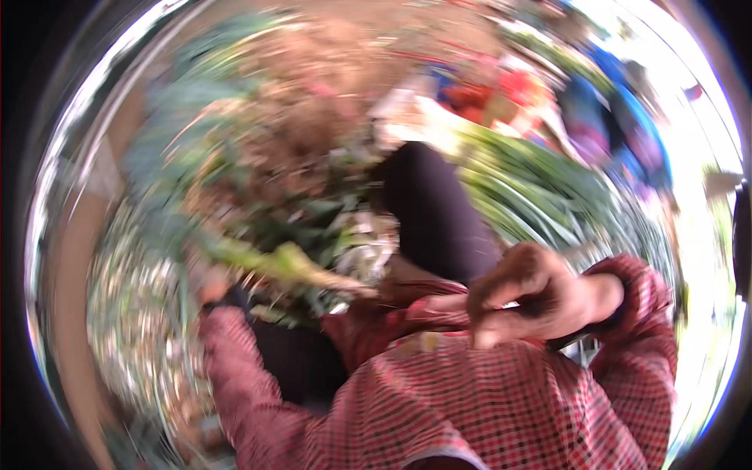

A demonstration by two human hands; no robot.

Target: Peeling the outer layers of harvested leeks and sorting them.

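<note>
My left hand [207, 279], smeared by motion, is low on the left, closed around the leafy part of a leek [291, 265]. The leek's pale root end points right, toward my lap. My right hand [526, 296] is held in front of my body on the right, with its fingers curled and the thumb and forefinger forming a ring. Whatever its fingertips pinch, if anything, is too small to make out. Right of my raised dark knee [435, 207] lies a bundle of long green leeks [540, 184] with whitish stems.
A heap of leeks with blue-green leaves [168, 149] and brown, soil-coloured roots [294, 117] lies ahead on the left. Loose leaf scraps [313, 223] cover the ground between my legs. Orange-red and blue items [509, 94] are blurred at the far right.
</note>
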